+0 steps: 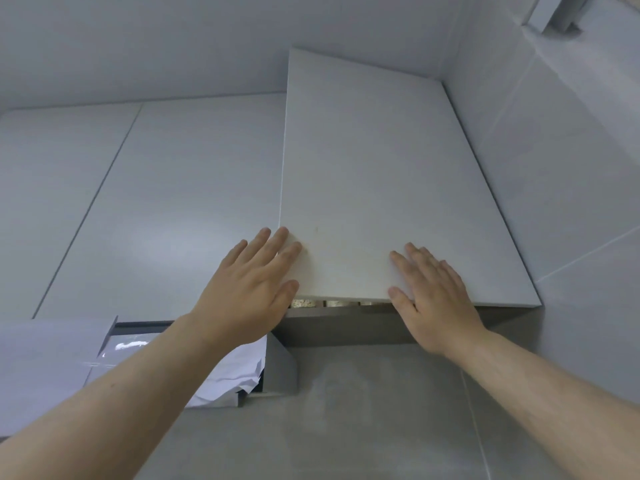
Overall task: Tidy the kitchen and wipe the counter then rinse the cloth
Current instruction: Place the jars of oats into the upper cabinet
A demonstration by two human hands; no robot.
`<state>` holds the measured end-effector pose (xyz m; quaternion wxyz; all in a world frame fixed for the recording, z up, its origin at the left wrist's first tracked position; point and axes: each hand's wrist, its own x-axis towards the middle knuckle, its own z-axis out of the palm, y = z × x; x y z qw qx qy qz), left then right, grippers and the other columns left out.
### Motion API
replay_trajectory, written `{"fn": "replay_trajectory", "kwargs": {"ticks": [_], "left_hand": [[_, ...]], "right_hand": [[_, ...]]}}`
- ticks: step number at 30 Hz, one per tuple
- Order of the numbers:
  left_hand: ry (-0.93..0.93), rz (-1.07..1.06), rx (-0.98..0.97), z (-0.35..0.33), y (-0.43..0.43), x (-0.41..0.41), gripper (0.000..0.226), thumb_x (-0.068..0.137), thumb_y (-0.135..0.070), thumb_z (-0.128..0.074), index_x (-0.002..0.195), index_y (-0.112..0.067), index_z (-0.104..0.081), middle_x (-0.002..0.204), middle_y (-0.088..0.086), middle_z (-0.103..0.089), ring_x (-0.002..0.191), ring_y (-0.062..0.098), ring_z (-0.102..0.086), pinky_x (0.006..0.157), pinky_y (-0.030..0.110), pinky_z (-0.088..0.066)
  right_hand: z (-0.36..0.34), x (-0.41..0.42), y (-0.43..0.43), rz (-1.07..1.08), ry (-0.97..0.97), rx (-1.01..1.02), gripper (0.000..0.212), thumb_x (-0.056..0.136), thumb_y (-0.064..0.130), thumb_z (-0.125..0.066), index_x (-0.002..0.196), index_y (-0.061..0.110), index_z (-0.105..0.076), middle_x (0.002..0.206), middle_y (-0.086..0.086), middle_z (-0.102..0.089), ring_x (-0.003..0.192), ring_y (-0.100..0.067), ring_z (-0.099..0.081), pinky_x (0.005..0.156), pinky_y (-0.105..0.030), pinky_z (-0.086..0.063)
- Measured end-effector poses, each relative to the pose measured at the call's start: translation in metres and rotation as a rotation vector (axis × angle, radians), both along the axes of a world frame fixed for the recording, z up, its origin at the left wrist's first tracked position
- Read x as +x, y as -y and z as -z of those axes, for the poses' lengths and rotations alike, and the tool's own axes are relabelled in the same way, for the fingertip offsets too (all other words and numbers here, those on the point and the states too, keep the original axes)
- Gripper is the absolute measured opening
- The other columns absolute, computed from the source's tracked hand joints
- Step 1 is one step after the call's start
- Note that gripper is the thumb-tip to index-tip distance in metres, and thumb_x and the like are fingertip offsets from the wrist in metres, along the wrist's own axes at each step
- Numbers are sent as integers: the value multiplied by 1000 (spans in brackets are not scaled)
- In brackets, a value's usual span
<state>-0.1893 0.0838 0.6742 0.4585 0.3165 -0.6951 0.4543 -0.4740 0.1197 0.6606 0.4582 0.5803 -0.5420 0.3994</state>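
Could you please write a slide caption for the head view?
The left hand and right hand press flat against a plain white wall-cabinet door standing slightly ajar.

White flat-front wall cabinets [173, 174], rightmost door [381, 161] ajar. Grey tiled wall [571, 168] on right, grey tile [363, 427] below cabinets too. White ceiling [173, 39] above. Paper-wrapped unit [45, 362] lower left. Light soft, even.

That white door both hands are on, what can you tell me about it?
The door is a plain matt white cabinet front, flat, no handle visible. It stands slightly ajar, its left edge proud of the neighbouring panel. The left hand lies flat on its lower left corner, the right hand flat by its bottom edge. A gap under that edge shows blurred contents.
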Motion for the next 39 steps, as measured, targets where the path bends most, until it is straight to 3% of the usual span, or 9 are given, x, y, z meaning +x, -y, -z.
{"fn": "replay_trajectory", "kwargs": {"ticks": [6, 19, 24, 30, 36, 39], "left_hand": [[6, -11, 12, 0, 25, -2, 67, 90, -49, -11, 152, -26, -23, 163, -1, -15, 151, 23, -6, 120, 41, -9], [8, -6, 90, -3, 51, -7, 72, 84, -52, -6, 152, -32, -16, 164, -7, -7, 151, 18, -2, 120, 38, -7], [13, -7, 101, -3, 55, -6, 73, 83, -52, -4, 152, -33, -16, 164, -8, -6, 151, 18, -4, 120, 37, -8], [26, 15, 107, -2, 59, -9, 80, 78, -52, 2, 152, -31, -18, 163, -8, -9, 150, 18, -7, 117, 32, -13], [44, 31, 86, -2, 67, -10, 61, 90, -39, -18, 149, -28, -24, 160, -6, -15, 142, 16, -9, 112, 33, -21], [67, 39, 40, -4, 72, -9, 52, 89, -30, -25, 141, -27, -31, 150, -7, -27, 129, 16, -26, 102, 32, -32]], "right_hand": [[1, -1, 14, 44, -13, -11, 81, 82, 60, 6, 157, 31, -5, 166, 4, 3, 152, -14, 6, 121, -33, 7], [9, -11, 25, 81, -58, 5, 80, 83, 57, 2, 157, 27, -10, 166, 1, 0, 152, -17, 3, 121, -33, 7], [9, -12, 28, 89, -62, 0, 62, 101, 45, -26, 157, 27, -9, 166, 1, 1, 152, -16, 4, 122, -33, 7], [11, -13, 30, 96, -69, 8, 59, 104, 40, -29, 157, 26, -8, 166, 2, 2, 152, -16, 5, 122, -32, 8], [11, -16, 36, 102, -76, 11, 56, 105, 40, -25, 157, 26, -8, 166, 1, 2, 152, -16, 5, 119, -30, 11], [11, -16, 38, 114, -78, 4, 56, 105, 40, -25, 157, 26, -9, 166, 1, 1, 152, -17, 4, 118, -29, 12]]}}
